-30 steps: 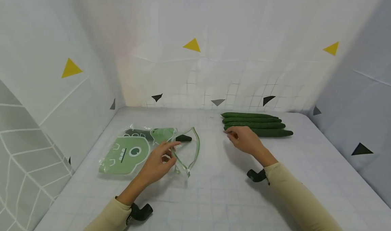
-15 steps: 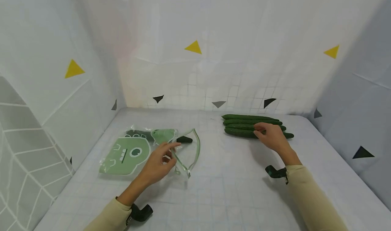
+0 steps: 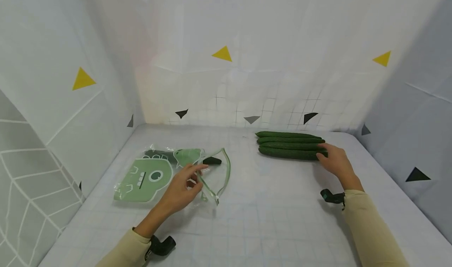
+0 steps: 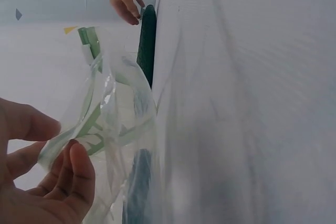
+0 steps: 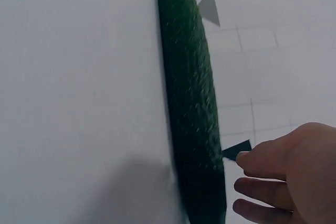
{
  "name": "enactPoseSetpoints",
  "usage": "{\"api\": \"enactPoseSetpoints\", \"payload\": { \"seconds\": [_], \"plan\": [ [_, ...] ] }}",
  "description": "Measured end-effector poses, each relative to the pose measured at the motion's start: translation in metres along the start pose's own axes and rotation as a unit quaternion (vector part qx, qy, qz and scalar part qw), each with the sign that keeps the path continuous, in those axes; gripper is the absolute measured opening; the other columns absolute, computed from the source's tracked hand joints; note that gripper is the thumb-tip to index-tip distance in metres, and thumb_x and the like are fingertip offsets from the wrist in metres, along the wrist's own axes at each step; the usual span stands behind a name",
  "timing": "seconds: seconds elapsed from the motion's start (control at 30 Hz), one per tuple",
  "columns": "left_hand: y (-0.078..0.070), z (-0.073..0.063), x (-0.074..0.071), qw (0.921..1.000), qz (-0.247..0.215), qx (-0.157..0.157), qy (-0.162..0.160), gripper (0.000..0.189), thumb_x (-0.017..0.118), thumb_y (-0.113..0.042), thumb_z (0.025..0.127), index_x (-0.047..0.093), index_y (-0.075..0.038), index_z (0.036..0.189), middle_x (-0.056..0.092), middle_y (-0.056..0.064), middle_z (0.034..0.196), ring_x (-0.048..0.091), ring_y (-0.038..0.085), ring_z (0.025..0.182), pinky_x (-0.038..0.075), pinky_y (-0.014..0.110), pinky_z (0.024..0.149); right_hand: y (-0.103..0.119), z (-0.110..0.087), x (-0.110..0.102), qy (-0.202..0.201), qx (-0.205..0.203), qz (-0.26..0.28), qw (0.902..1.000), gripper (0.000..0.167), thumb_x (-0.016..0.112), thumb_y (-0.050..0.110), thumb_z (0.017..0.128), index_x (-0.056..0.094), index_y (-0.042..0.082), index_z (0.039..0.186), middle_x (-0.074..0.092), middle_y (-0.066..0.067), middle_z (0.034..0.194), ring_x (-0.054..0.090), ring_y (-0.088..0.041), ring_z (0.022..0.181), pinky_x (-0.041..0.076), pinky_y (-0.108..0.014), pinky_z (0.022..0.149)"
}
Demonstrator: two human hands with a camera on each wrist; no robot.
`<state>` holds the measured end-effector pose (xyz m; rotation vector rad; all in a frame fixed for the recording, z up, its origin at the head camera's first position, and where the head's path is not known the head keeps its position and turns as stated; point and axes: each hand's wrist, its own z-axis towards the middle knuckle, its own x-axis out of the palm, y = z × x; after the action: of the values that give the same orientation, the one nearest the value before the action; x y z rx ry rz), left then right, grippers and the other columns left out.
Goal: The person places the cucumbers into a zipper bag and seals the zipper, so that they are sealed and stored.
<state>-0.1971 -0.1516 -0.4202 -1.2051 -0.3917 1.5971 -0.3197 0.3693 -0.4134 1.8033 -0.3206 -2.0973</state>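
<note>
While left fingers (image 4: 80, 171) pinch the printed bag (image 3: 144, 190), one cucumber (image 3: 212, 161) seemingly inside, right fingers (image 5: 265, 191) apart, near four loose cucumbers (image 3: 289, 146).

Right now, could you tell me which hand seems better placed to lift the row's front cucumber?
Probably the right hand, at one end of the front cucumber; the left hand pinches the green-printed zip bag.

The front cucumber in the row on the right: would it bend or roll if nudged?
The front cucumber lies nearly straight, so it is probably stiff. Its rounded sides suggest it could roll toward the person, though the other cucumbers behind would likely block it the other way. Its bumpy skin may offer some grip.
</note>
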Motion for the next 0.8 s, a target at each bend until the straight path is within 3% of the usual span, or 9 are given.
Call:
{"api": "enactPoseSetpoints", "payload": {
  "seconds": [0.27,0.43,0.7,0.8],
  "plan": [
    [0.000,-0.001,0.000,1.0000,-0.004,0.001,-0.002,0.053,0.066,0.007,0.092,0.064,-0.012,0.141,0.057,0.001,0.107,0.064,0.018,0.085,0.058,0.032,0.073,-0.024,0.002,0.006,0.037,0.013,-0.009,0.9992,0.057,0.055,0.010,0.102,0.037,-0.016,0.150,0.036,-0.045,0.146,0.034,-0.063,0.133,0.033,-0.072,0.105],
    [0.000,-0.001,0.000,1.0000,0.001,-0.001,0.002,0.052,0.067,0.006,0.093,0.063,-0.011,0.142,0.057,0.001,0.107,0.064,0.018,0.086,0.058,0.032,0.073,-0.031,0.005,0.007,0.038,-0.015,-0.030,0.9987,0.054,0.059,0.006,0.098,0.043,-0.017,0.145,0.037,-0.046,0.144,0.033,-0.064,0.133,0.030,-0.072,0.107],
    [-0.003,0.000,-0.001,1.0000,0.000,-0.005,0.002,0.052,0.066,0.006,0.093,0.062,-0.009,0.143,0.057,0.001,0.108,0.064,0.019,0.087,0.058,0.032,0.074,-0.040,0.002,0.009,0.053,-0.033,-0.044,0.9971,0.056,0.072,0.018,0.097,0.052,-0.008,0.143,0.041,-0.044,0.128,0.045,-0.061,0.118,0.039,-0.074,0.094],
    [-0.003,0.000,-0.001,1.0000,-0.004,-0.008,0.004,0.055,0.067,0.006,0.093,0.060,-0.010,0.145,0.057,0.001,0.108,0.064,0.018,0.088,0.058,0.032,0.074,-0.044,0.001,0.009,0.064,-0.039,-0.047,0.9961,0.056,0.073,0.018,0.097,0.053,-0.008,0.142,0.042,-0.045,0.129,0.045,-0.061,0.119,0.038,-0.075,0.096]
  ]
}}
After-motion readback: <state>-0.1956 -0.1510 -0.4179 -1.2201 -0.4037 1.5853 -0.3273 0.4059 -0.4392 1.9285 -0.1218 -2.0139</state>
